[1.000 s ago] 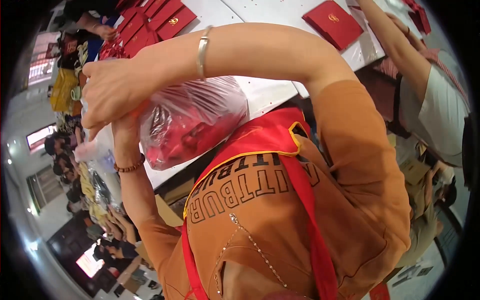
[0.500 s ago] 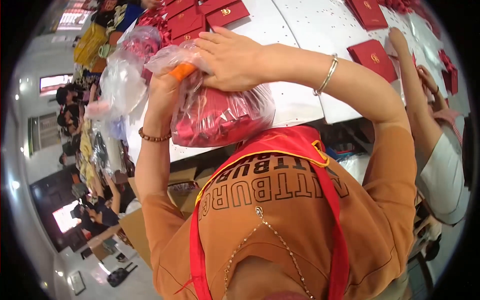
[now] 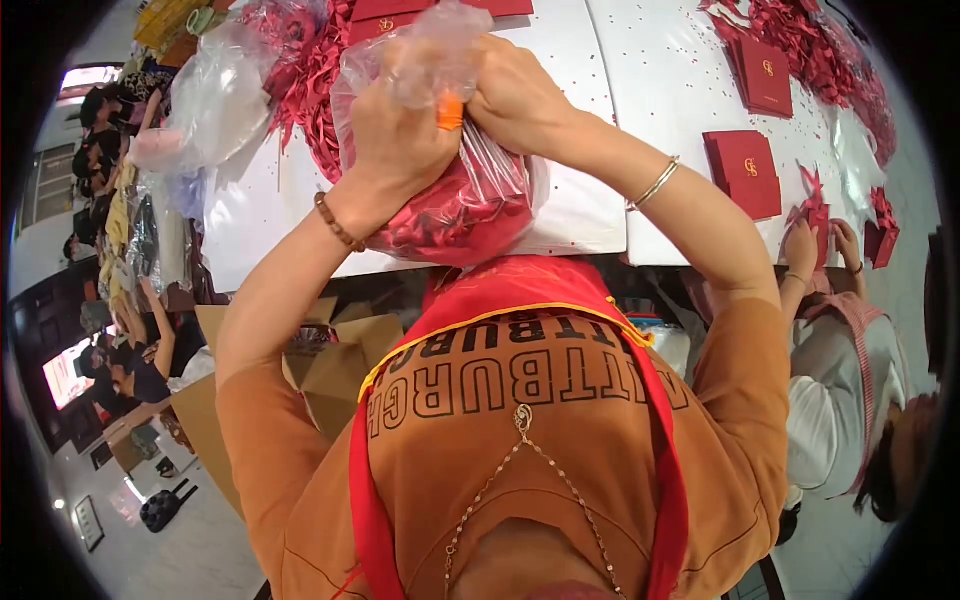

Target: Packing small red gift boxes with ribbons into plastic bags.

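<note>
1. The bag (image 3: 470, 200) at the top centre is thin clear plastic, glossy and wrinkled, and it is filled with shiny red paper pieces.
2. The left hand (image 3: 400, 140) and the right hand (image 3: 515, 100) both grip its crumpled neck; an orange band (image 3: 450, 112) there looks like smooth rubber or plastic.
3. The bead bracelet (image 3: 335, 222) looks like brown polished wood; the bangle (image 3: 655, 183) is shiny metal.
4. The table (image 3: 660, 60) has a smooth white surface with a slight shine.
5. The red folders (image 3: 745, 172) at the upper right look like matt card.
6. The boxes (image 3: 335, 350) at the centre left are plain brown cardboard, matt.
</note>
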